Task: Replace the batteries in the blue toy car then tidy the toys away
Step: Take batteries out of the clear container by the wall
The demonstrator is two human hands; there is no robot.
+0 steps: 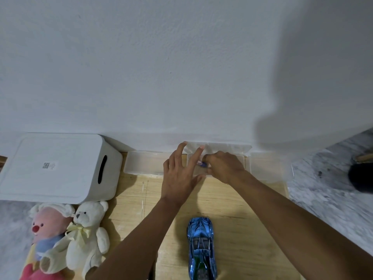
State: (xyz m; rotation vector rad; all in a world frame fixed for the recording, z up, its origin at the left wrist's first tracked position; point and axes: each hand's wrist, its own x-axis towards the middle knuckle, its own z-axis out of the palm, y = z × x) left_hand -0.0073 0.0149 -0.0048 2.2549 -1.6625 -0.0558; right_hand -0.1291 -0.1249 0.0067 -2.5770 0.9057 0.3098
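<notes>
We see the blue toy car (201, 249), glossy metallic blue with dark lines across its body, standing on its wheels at 6 o'clock on the table (242, 209). It points lengthwise toward the wall, and neither hand touches it. The table is pale wood. A white wall (181, 67) rises behind it, and a grey marbled surface (323, 199) lies at 3 o'clock.

At 12 o'clock from the car a clear plastic box (228, 147) sits against the wall with its lid raised. The person's left hand (179, 174) rests on it with straight, spread fingers (196, 156). The right hand (224, 166) is curled and pinches a small blue and pink thing (201, 163) over the box; we cannot tell what it is, nor what else the box holds.

At 9 o'clock stands a white bin (54, 168) with a slot handle and a small code label, its contents hidden. Just before it, at 8 o'clock, a pink plush (46, 229) and a cream teddy bear (86, 233) lie touching.
</notes>
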